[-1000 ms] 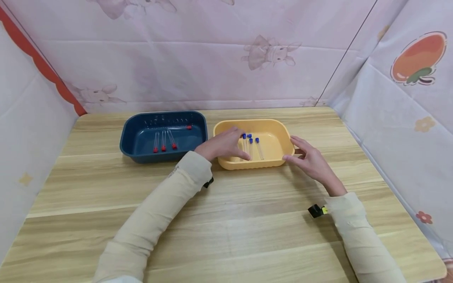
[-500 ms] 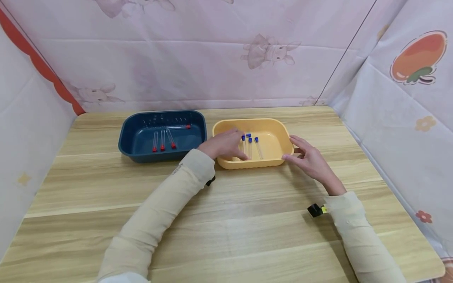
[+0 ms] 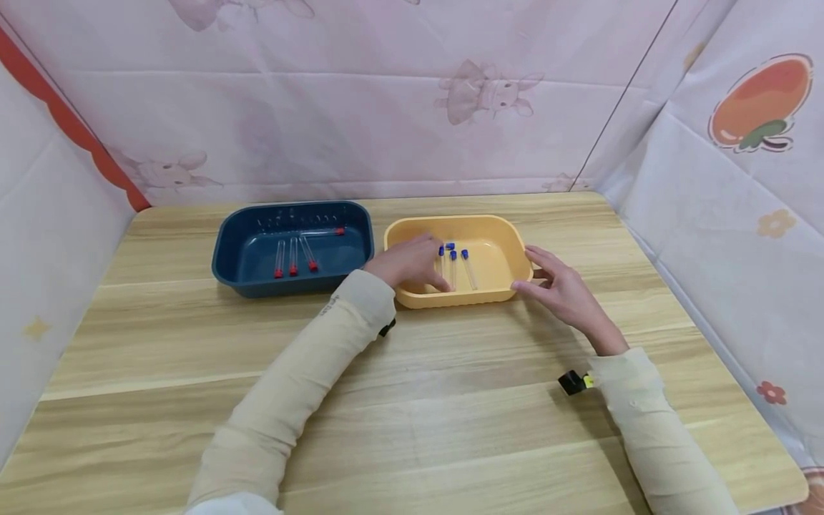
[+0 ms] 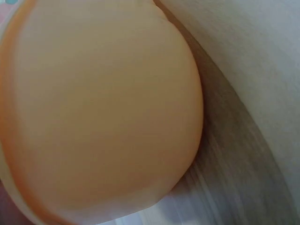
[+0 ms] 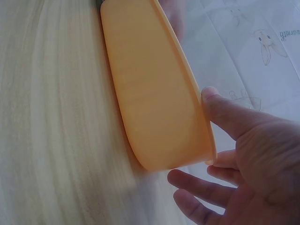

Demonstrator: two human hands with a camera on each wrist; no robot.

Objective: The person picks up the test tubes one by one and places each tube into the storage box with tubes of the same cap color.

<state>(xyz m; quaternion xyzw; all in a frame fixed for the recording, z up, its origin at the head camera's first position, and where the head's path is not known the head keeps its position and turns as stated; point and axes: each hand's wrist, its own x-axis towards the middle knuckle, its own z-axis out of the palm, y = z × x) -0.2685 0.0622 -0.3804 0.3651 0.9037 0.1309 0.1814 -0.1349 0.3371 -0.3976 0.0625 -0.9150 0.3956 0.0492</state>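
Note:
Inside the yellow basin [image 3: 498, 250] lie several clear tubes with blue caps, one blue-capped tube [image 3: 471, 270] being farthest right. My left hand [image 3: 412, 261] reaches over the basin's left end, thumb and forefinger apart beside the leftmost tubes. Its fingertips are partly hidden, so any grip on a tube cannot be made out. At the other end, my right hand [image 3: 563, 293] holds the basin's rim, its thumb on the edge and fingers bent round the corner. The left wrist view shows only the yellow basin's outer wall [image 4: 108, 108]; the left fingers are out of sight there.
Left of the yellow basin stands a dark blue basin [image 3: 257, 286] with several red-capped tubes [image 3: 309, 254] in it. Both stand on a wooden table [image 3: 412, 400]. A printed cloth wall [image 3: 360, 129] rises behind, with more cloth at both sides.
The whole scene shifts slightly left in the head view. My left forearm moves a little to the right relative to the basins; both hands stay almost in place at the yellow basin.

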